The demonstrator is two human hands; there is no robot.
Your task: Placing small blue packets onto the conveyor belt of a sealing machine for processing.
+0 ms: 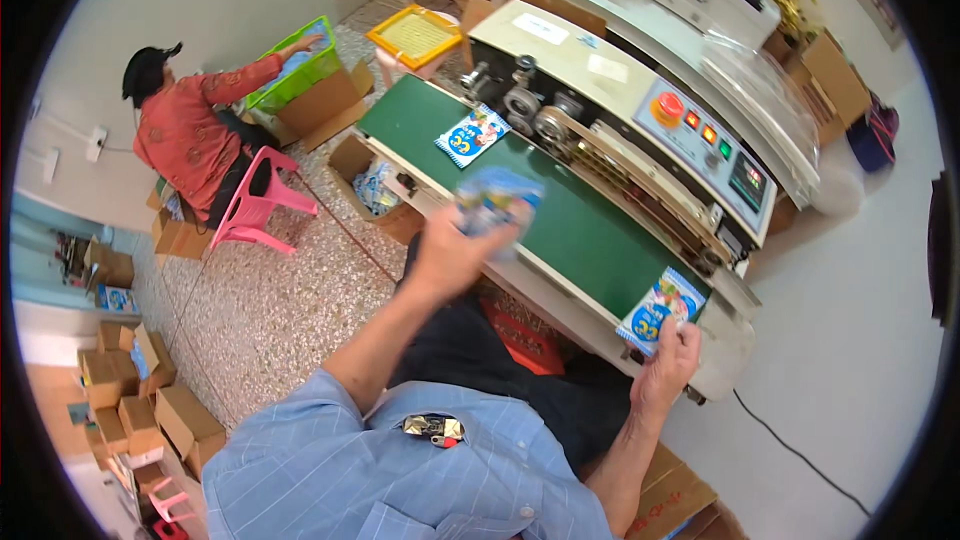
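Note:
My left hand (447,252) is closed on one or more blue-and-white plastic packets (500,190), smeared by motion, above the near edge of the green conveyor belt (560,225). At the belt's right end, my right hand (668,368) has its fingers and thumb closed on the lower part of another blue-and-white packet (664,302). A third packet (473,136) lies flat toward the belt's left end, beside the sealing machine's rollers.
Behind the belt runs the sealing machine (620,80), with a red knob (667,108) and lit buttons. An open carton of packets (378,190) sits below the belt's left end. At the left, a person in red (205,130) sits on a pink chair (262,202), reaching into a green crate (300,70).

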